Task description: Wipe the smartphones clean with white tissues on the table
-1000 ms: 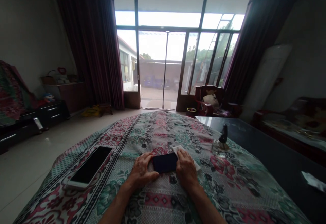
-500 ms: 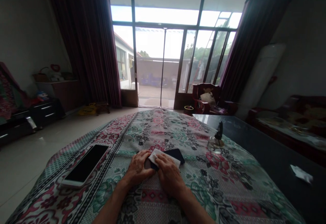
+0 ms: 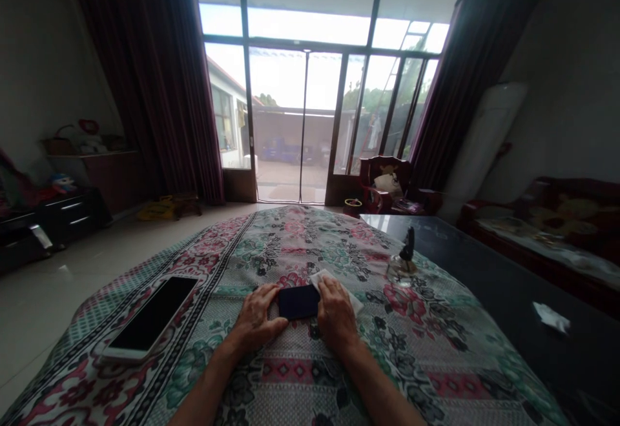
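Observation:
A dark, flat phone (image 3: 297,302) lies on the patterned cloth right in front of me, between my two hands. My left hand (image 3: 256,319) grips its left end, thumb at the near edge and fingers at the far edge. Folded under the fingers of my right hand (image 3: 336,310) is a white tissue (image 3: 357,303), pressed at the phone's right end, which it hides. Part of the tissue sticks out on both sides of that hand. To the left lies a larger white-framed phone (image 3: 154,315) with a black screen.
A floral cloth (image 3: 290,374) covers the surface. Toward its right side stands a small glass bottle (image 3: 402,270) with a black top. On the dark table (image 3: 504,277) at right lies a crumpled white tissue (image 3: 551,317). A wooden armchair (image 3: 385,184) stands by the glass doors.
My right hand has slid the tissue rightward across the dark phone, uncovering its middle. My left hand stays at the phone's left end. The whole view has shifted slightly.

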`<action>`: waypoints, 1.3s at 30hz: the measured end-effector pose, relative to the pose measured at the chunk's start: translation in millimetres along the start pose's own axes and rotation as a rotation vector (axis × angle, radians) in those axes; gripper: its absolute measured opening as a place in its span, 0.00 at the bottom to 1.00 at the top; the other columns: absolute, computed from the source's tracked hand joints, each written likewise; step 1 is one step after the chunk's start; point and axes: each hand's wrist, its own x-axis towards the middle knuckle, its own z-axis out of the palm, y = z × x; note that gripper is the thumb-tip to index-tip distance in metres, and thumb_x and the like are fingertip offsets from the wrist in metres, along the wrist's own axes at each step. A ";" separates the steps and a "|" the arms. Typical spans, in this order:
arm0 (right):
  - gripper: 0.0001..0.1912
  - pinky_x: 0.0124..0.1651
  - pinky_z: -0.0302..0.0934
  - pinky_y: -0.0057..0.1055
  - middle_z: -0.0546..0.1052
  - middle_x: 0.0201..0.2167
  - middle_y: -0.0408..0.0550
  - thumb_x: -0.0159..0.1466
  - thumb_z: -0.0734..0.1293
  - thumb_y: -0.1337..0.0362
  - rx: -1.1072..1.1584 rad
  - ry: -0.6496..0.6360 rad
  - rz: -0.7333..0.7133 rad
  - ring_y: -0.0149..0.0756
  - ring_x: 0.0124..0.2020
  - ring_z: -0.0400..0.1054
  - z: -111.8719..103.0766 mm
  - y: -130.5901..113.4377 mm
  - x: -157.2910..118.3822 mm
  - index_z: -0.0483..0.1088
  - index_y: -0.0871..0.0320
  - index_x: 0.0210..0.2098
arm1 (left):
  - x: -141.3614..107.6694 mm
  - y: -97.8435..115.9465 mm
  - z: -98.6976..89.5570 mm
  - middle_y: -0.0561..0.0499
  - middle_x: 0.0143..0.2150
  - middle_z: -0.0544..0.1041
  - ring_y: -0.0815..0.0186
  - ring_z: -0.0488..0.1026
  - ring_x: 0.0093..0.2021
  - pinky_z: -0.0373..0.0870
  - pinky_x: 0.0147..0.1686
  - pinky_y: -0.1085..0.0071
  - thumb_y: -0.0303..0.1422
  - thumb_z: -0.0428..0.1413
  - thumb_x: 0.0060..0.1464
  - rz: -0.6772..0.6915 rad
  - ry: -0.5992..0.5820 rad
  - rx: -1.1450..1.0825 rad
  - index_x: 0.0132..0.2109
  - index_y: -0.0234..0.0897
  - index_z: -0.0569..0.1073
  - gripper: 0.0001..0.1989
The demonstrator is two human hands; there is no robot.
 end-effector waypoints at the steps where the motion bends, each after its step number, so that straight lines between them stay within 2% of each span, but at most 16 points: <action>1: 0.26 0.66 0.42 0.37 0.64 0.62 0.54 0.61 0.55 0.73 0.017 -0.011 -0.033 0.42 0.64 0.53 2.3 -5.9 -3.7 0.66 0.64 0.58 | 0.0 0.3 0.1 0.43 0.62 0.67 0.52 0.61 0.63 0.56 0.61 0.56 0.37 0.59 0.43 0.000 0.000 0.001 0.58 0.38 0.68 0.31; 5: 0.27 0.66 0.42 0.36 0.64 0.62 0.51 0.60 0.57 0.71 0.108 -0.065 -0.177 0.40 0.64 0.52 10.5 -24.9 -17.8 0.65 0.61 0.59 | -0.2 0.7 0.7 0.43 0.62 0.67 0.53 0.61 0.63 0.55 0.62 0.56 0.37 0.58 0.44 -0.002 0.001 0.006 0.58 0.38 0.68 0.31; 8: 0.27 0.67 0.42 0.35 0.64 0.62 0.48 0.60 0.57 0.71 0.158 -0.091 -0.231 0.40 0.64 0.52 11.3 -28.9 -21.3 0.66 0.59 0.58 | -0.1 0.3 1.0 0.43 0.62 0.67 0.53 0.61 0.63 0.55 0.62 0.57 0.36 0.57 0.45 -0.013 -0.001 0.020 0.58 0.37 0.68 0.31; 12: 0.27 0.66 0.43 0.35 0.66 0.61 0.50 0.60 0.56 0.72 0.138 -0.068 -0.166 0.39 0.64 0.54 7.4 -20.7 -13.3 0.67 0.61 0.57 | 0.3 -0.2 1.3 0.43 0.63 0.67 0.53 0.60 0.64 0.54 0.62 0.57 0.36 0.57 0.44 -0.011 -0.013 0.021 0.58 0.37 0.68 0.31; 20: 0.26 0.65 0.46 0.35 0.66 0.61 0.53 0.61 0.54 0.72 -0.009 0.031 0.041 0.40 0.63 0.56 -2.5 12.3 5.9 0.67 0.64 0.57 | 1.0 0.4 0.7 0.43 0.63 0.66 0.53 0.59 0.64 0.54 0.62 0.57 0.37 0.57 0.44 -0.018 -0.022 -0.003 0.58 0.37 0.68 0.32; 24: 0.26 0.65 0.44 0.36 0.65 0.61 0.54 0.62 0.53 0.72 -0.051 0.033 0.060 0.40 0.63 0.55 -1.7 12.4 4.6 0.66 0.64 0.58 | 1.1 1.1 0.0 0.44 0.63 0.66 0.53 0.59 0.64 0.54 0.62 0.58 0.36 0.57 0.43 -0.027 -0.025 -0.003 0.58 0.38 0.68 0.32; 27: 0.27 0.66 0.43 0.37 0.64 0.62 0.54 0.61 0.53 0.73 -0.020 -0.006 0.013 0.42 0.64 0.53 2.3 -1.7 -3.3 0.65 0.65 0.59 | 0.7 2.3 0.0 0.42 0.63 0.66 0.53 0.59 0.64 0.53 0.63 0.58 0.36 0.57 0.43 -0.038 -0.024 0.004 0.58 0.36 0.68 0.32; 31: 0.28 0.67 0.43 0.37 0.64 0.62 0.49 0.59 0.56 0.73 0.083 -0.080 -0.152 0.40 0.65 0.52 6.8 -25.4 -19.7 0.66 0.60 0.58 | 0.4 3.3 0.3 0.42 0.63 0.67 0.53 0.60 0.64 0.54 0.62 0.57 0.35 0.57 0.43 -0.036 -0.010 -0.003 0.58 0.36 0.68 0.32; 35: 0.27 0.66 0.45 0.35 0.65 0.61 0.45 0.60 0.58 0.72 0.162 -0.113 -0.286 0.37 0.64 0.54 5.7 -33.5 -27.3 0.66 0.55 0.58 | 0.6 3.1 0.2 0.44 0.62 0.68 0.53 0.62 0.63 0.55 0.62 0.56 0.35 0.57 0.43 -0.026 0.010 -0.009 0.57 0.39 0.69 0.30; 39: 0.27 0.66 0.46 0.35 0.67 0.60 0.48 0.59 0.57 0.73 0.142 -0.086 -0.213 0.37 0.63 0.55 4.0 -22.6 -16.0 0.68 0.58 0.56 | 0.7 2.9 -0.6 0.43 0.62 0.68 0.52 0.62 0.63 0.56 0.62 0.57 0.35 0.57 0.42 -0.018 0.007 -0.001 0.57 0.38 0.69 0.31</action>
